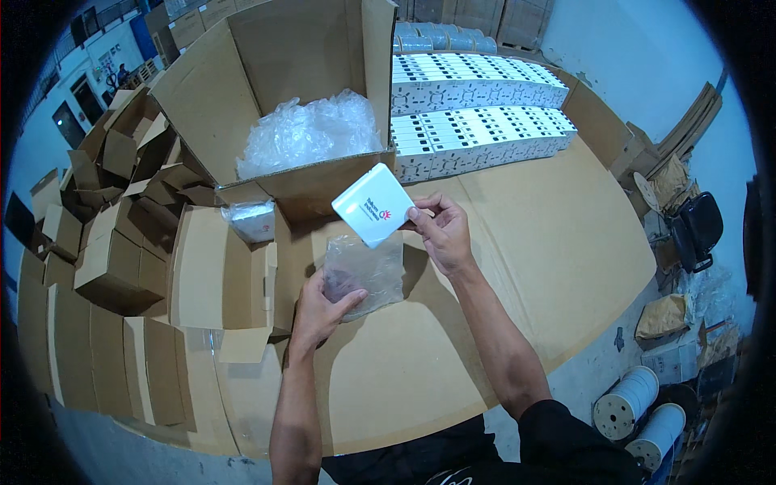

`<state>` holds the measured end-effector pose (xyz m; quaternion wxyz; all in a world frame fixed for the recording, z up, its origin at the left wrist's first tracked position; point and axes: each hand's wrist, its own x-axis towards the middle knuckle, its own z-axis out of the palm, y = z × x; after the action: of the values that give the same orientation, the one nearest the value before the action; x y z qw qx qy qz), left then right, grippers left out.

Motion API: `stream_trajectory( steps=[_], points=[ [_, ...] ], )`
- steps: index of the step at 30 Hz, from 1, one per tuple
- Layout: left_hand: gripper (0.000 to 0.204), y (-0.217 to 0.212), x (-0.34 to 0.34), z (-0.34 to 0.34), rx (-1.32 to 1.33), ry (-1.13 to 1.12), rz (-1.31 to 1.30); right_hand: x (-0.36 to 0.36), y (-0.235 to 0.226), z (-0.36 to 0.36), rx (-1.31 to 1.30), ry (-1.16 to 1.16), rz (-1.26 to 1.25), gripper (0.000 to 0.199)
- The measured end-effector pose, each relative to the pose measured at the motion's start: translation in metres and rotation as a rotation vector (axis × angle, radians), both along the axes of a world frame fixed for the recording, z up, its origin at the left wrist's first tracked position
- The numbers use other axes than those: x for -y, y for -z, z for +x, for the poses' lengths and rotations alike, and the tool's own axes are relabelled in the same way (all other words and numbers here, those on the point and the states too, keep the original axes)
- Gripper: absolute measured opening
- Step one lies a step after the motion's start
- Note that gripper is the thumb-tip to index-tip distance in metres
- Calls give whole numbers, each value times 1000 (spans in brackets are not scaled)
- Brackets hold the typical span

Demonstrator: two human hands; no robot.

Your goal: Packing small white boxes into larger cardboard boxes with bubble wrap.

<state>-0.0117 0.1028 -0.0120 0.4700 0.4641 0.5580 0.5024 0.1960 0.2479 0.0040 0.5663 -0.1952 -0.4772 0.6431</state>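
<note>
Left of frame: a heap of small brown cardboard cartons (97,242), flaps open.

Centre left: my left hand (319,311) is closed on the lower edge of a clear, crinkled plastic bag (364,273), thumb on top, fingers hidden beneath. The bag lies just above the flat brown cardboard sheet (525,259) covering the table.

Centre: my right hand (440,230) pinches a flat white square device with rounded corners (373,204) by its right corner, fingertips closed on it. The device sits directly above the bag, up-frame from my left hand, tilted diamond-wise; no long axis to speak of. The right hand is nearer.

Upper centre: large open cardboard box (283,73) holding bunched clear plastic (311,133).

Upper right: rows of white boxes (477,113).
</note>
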Motion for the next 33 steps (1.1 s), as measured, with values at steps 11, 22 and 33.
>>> stream_trajectory(
  steps=[11, 22, 33],
  points=[
    [38, 0, -3, 1, -129, -21, 84, 0, -9, 11, 225, -140, 166, 10],
    [37, -7, -4, 8, 61, -9, 76, 2, -2, 7, 489, -119, 148, 14],
    [29, 9, -10, 9, 173, -131, 71, 11, -9, -1, 555, -134, 142, 21]
  ],
)
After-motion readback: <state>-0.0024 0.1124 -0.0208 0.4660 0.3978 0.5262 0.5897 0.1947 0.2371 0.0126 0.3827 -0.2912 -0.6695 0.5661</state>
